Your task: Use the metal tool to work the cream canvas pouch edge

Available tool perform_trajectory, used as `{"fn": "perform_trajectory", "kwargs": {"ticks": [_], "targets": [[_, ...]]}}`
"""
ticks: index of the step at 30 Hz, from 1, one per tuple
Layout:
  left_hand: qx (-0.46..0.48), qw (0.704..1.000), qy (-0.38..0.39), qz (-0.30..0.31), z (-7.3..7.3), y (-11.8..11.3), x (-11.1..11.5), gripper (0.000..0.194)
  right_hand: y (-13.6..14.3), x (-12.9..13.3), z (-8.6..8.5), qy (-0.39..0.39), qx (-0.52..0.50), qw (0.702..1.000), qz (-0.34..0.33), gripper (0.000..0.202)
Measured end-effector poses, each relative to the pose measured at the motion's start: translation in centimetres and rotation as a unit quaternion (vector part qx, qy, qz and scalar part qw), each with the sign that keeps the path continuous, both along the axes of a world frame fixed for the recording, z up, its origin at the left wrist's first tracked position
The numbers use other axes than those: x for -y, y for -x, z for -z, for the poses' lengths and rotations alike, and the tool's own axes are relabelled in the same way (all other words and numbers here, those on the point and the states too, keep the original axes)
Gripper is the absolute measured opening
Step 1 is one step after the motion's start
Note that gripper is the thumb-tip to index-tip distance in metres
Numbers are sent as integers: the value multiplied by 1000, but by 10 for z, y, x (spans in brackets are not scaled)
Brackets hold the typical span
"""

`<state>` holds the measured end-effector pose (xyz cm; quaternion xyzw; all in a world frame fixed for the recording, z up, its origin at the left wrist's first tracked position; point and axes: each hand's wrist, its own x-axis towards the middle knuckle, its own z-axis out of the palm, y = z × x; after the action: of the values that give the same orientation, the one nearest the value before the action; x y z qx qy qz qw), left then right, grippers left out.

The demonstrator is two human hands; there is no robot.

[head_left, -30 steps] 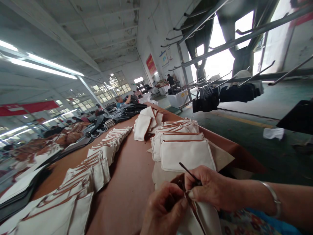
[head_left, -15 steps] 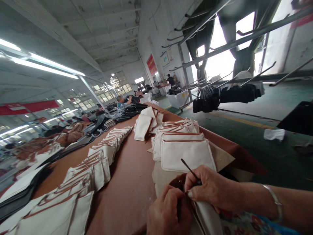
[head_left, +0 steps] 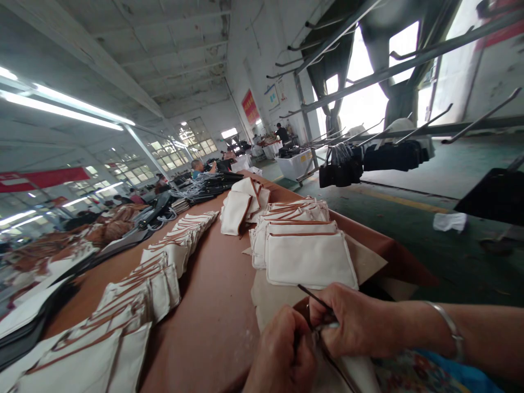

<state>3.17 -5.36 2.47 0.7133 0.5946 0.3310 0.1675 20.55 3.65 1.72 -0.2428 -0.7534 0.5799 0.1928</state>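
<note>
Both hands work close together on a cream pouch [head_left: 357,374]
Left hand [head_left: 282,352] and right hand [head_left: 352,319] pinch its brown edge, seemingly, below the pouch stack on the counter [head_left: 213,305].

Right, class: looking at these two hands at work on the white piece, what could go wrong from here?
The thin dark tool sticking out of the right hand might scuff the front pouch close by.
With the left hand so near, a slip could jab its fingers or mark the white piece.
</note>
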Motion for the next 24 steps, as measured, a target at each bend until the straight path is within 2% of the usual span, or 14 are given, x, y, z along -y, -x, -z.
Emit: {"fn": "perform_trajectory", "kwargs": {"ticks": [2,5,8,11,15,20,22,24], "targets": [[121,986,111,-5,-4,2,-3,12,-1,-1,-6,56,-1,998,-9,10],[262,940,218,-9,-7,7,-6,15,-1,-2,-11,101,-11,995,-3,12],[333,906,261,-5,-6,11,-8,23,-2,-2,-11,124,-40,991,3,10],[331,909,254,-16,-5,8,-10,32,-2,-2,-9,136,-75,988,8,7],[261,923,273,-78,-10,-3,-10,24,-1,0,-10,86,-80,992,35,6],[222,931,266,-113,-18,-12,-6,15,-2,8,-10,1,-107,992,73,8],[225,931,260,-124,-17,-12,-5,12,-4,11,-9,-59,-127,988,72,8],[248,927,253,-126,-12,-11,-4,11,-7,11,-7,-163,-158,972,55,10]]}}
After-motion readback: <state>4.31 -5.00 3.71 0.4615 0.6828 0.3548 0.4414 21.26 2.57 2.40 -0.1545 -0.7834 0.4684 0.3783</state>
